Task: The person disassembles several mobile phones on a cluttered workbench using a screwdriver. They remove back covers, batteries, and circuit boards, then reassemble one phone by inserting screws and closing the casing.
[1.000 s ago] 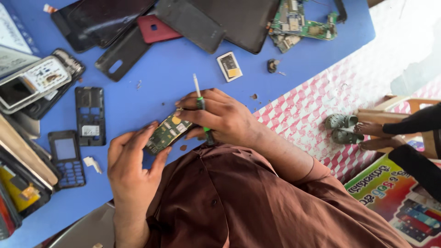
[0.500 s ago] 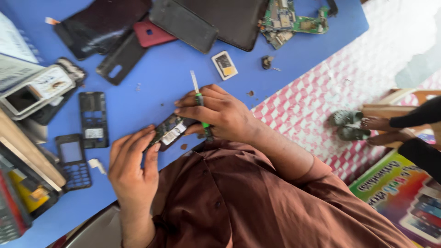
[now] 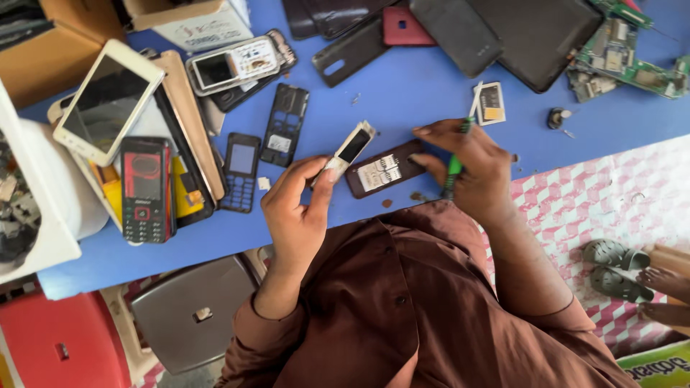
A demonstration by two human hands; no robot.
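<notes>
Head view: I see a small phone taken apart over the blue table (image 3: 402, 100).

My left hand (image 3: 298, 215) pinches the light silver front piece (image 3: 346, 151) by its edges. My right hand (image 3: 467, 169), closed around a green screwdriver (image 3: 454, 165), steadies the dark phone body (image 3: 381, 171) lying near the table's near edge. Its open back looks fragile, so I'd grip the sides.

Single view, head-worn camera: looked steeply down from above the person's chest, close in. Blue desk (image 3: 402, 108) filled the upper frame, its far side toward the top; brown shirt (image 3: 402, 309) filled the bottom; checked floor (image 3: 604, 201) showed at right. No second view.
</notes>
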